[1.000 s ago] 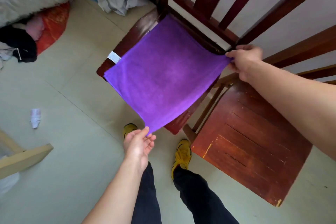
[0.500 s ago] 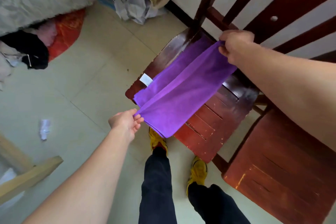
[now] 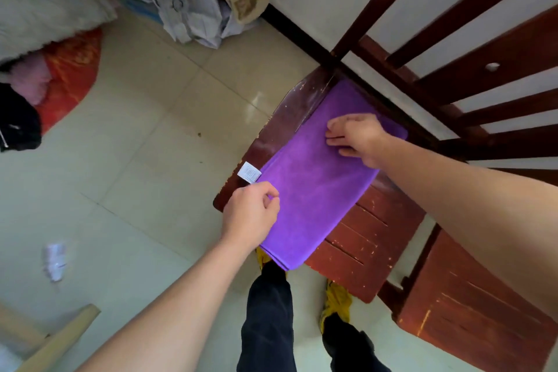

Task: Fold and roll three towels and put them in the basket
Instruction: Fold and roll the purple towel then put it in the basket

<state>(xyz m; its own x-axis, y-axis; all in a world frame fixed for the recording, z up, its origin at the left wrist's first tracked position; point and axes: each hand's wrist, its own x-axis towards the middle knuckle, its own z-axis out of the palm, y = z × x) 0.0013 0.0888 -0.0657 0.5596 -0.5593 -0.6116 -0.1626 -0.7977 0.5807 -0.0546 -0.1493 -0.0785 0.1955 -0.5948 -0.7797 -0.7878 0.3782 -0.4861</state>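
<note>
So, nearest to me: dark trousers and yellow shoes (image 3: 336, 300) on pale floor tiles, w/ my two bare forearms reaching out over them. The left hand (image 3: 252, 214) sits at the near-left edge of the purple towel (image 3: 314, 184), fingers curled in and pinching the cloth at that edge, just below the white tag (image 3: 249, 172) that sticks out past the fold. The right hand (image 3: 356, 137) lies farther up, palm down and fingers spread flat on top of the towel, pressing it rather than gripping anything.

The towel is folded into a long strip, at least two layers thick (edges show stacked at the near corner), lying diagonally on the seat of a dark red wooden chair (image 3: 371, 238); its near end hangs a bit past the seat's front edge. A second chair seat is to the right. No basket in view, and I can't see any other towels.

Handling, as I judge it: light, soft, limp fabric, prob microfibre, so it will sag wherever it isn't supported and layers may slide apart. Best to keep the flat hand as an anchor and take hold at a short end, both corners together, then roll tight along the length.

Far off: a crumpled paper scrap, clothes heaped by the wall, bedding at top left.
</note>
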